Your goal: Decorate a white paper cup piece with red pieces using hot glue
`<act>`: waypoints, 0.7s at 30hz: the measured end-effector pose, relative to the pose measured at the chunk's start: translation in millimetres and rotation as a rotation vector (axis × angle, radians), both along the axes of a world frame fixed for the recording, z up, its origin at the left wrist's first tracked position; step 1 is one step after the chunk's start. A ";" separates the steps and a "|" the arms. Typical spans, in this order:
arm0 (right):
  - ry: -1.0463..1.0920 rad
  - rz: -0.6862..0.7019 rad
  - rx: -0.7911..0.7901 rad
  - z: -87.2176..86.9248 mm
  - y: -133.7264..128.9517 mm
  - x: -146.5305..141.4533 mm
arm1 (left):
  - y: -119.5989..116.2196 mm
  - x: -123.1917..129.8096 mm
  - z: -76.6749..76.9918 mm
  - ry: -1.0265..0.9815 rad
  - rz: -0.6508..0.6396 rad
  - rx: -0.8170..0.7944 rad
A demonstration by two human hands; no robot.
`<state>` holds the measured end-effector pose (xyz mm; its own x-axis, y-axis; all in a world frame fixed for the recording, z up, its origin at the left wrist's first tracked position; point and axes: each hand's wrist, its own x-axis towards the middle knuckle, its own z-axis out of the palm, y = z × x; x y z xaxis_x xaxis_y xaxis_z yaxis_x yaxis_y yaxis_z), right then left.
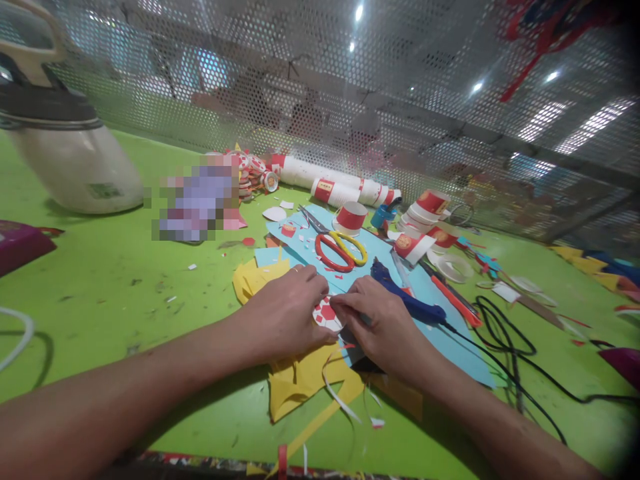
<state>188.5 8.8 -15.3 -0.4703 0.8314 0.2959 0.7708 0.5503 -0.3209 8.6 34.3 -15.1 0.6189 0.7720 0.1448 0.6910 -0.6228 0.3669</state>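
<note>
Green counter (235, 427), scuffed and marked, runs from the near edge back to a metal mesh. Closest in, yellow paper (305, 383) lies in cut and creased pieces under and in front of the hands, a thin white strip (340, 397) curling over it. Left hand (287, 300): grip closed on a red-and-white disc (325, 317), fingers over the far side, thumb along the near. Disc sits between the two hands, above the paper scraps. Right hand (377, 320): grip narrow, thumb and fingertips bunched at the disc's right edge; cannot tell whether they pinch the disc itself or some small piece. Dark object (367, 364) partly hidden below that hand.

Beyond the hands, light blue paper (455, 350) is spread flat and scattered with trimmings. Dark blue glue gun (413, 301) rests on it just past the right hand, its black cord (505, 330) looping off rightward. Scissors (340, 250) with one red and one yellow handle lie on the sheet, blades pointing away. A paper cup (351, 217) stands upside down behind them. Farther back, a long row of nested cups (320, 175) lies along the perforated mesh (280, 80).
</note>
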 end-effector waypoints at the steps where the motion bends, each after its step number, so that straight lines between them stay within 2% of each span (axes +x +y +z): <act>1: -0.003 -0.001 -0.003 -0.4 -0.5 -0.3 | 0.3 0.2 0.0 -0.001 0.000 0.001; 14: -0.067 0.012 -0.001 -2.4 -2.2 1.5 | 0.6 0.8 -1.9 -0.009 -0.003 0.008; 21: -0.027 0.008 0.001 -4.3 0.0 2.5 | 0.3 -0.6 -1.8 -0.012 -0.009 0.007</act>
<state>191.0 8.8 -19.6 -0.4850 0.8271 0.2839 0.7745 0.5571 -0.2997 8.1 34.5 -16.9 0.6237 0.7655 0.1577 0.6813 -0.6314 0.3703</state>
